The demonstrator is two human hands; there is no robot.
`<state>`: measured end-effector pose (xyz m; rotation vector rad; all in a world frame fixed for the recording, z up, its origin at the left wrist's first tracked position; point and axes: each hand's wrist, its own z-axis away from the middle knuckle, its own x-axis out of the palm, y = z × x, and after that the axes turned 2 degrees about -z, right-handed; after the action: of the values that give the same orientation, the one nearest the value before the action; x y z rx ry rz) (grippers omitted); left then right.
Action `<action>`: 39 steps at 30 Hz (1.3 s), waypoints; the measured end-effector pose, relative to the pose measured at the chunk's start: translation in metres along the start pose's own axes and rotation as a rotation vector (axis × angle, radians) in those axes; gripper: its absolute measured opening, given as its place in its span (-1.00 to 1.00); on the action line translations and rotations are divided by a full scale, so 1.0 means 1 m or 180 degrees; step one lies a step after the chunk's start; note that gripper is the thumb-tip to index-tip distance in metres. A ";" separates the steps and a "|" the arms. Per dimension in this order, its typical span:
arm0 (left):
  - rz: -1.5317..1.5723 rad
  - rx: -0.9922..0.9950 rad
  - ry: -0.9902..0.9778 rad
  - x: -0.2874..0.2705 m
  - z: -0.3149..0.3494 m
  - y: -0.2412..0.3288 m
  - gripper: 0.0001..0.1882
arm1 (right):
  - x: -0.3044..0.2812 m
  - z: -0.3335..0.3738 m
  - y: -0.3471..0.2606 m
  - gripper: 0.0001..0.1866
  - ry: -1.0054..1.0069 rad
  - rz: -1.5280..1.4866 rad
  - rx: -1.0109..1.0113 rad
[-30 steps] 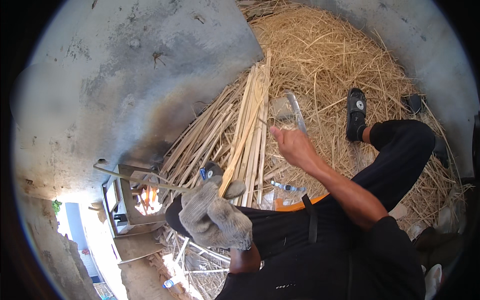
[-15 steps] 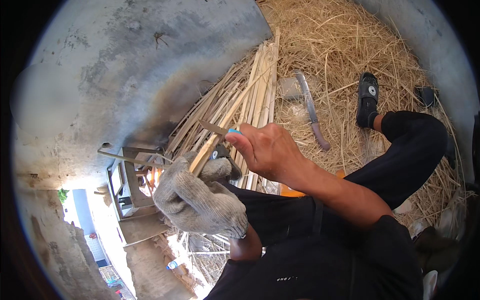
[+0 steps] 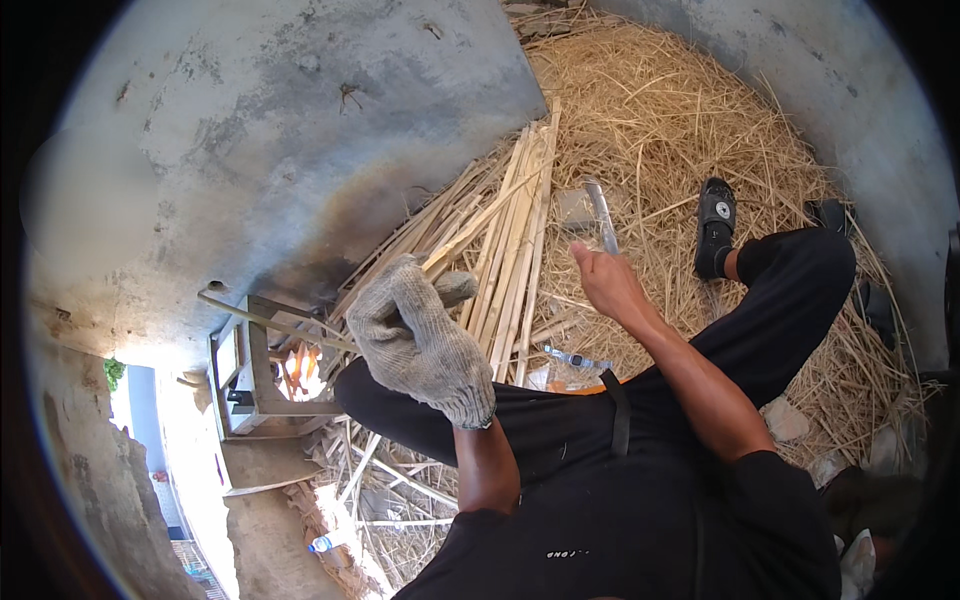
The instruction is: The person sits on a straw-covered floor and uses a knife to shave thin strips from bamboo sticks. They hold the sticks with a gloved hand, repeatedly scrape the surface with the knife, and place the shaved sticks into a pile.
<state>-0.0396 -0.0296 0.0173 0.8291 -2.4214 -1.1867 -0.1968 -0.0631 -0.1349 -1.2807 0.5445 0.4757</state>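
Observation:
My left hand [image 3: 420,330], in a grey knitted glove, is closed around a pale, split wooden strip [image 3: 465,238]. The strip slants up and right from the glove, above a heap of similar strips [image 3: 515,230]. Bare and lower down, my right hand [image 3: 612,285] is closed at the handle end of a machete [image 3: 601,215]. Its blade points away from me across the straw, while the handle is hidden behind my hand. The small blue-handled knife does not show in my right hand. A narrow bluish object [image 3: 577,358] lies near my lap, its kind unclear.
Loose straw [image 3: 660,120] covers the floor ahead and to the right. A stained concrete wall [image 3: 300,120] rises on the left, with a wooden frame [image 3: 262,370] below it. My sandalled foot [image 3: 716,225] rests on the straw. A plastic bottle [image 3: 328,541] lies at lower left.
My right hand has left the wooden strip and reached down to the machete; the small knife is gone from it. My gloved hand has shifted up and right, still gripping the strip.

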 end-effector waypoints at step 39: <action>-0.0296 0.0450 -0.0355 -0.002 -0.015 -0.005 -0.85 | -0.023 -0.015 -0.085 -0.31 -0.0152 -0.0346 -0.0797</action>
<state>-0.0287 -0.0402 0.0222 0.9501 -2.6079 -1.1327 -0.1643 -0.0975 -0.0591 -1.5258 0.3809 0.4930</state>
